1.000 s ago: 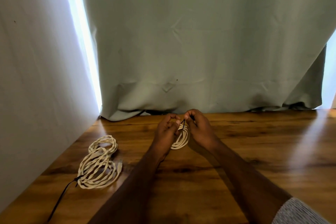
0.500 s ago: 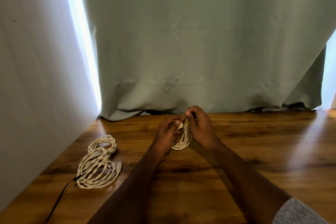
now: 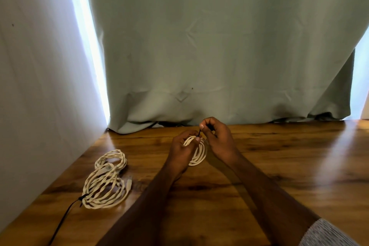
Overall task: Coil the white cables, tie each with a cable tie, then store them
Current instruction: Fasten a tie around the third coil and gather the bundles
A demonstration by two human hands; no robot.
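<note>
Wooden table (image 3: 259, 166), tied white cable coils (image 3: 103, 181)

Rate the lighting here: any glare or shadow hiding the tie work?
Head view: bright daylight blows out the gaps beside the curtain; a glare streak lies on the table at right; the hands' area is dim, so the black cable tie barely shows.

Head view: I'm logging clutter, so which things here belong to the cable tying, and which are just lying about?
Job:
small coil, gripped by left hand
black tie, pinched by right hand
tied coils, with a tie on them

Lying about:
curtain
table
</note>
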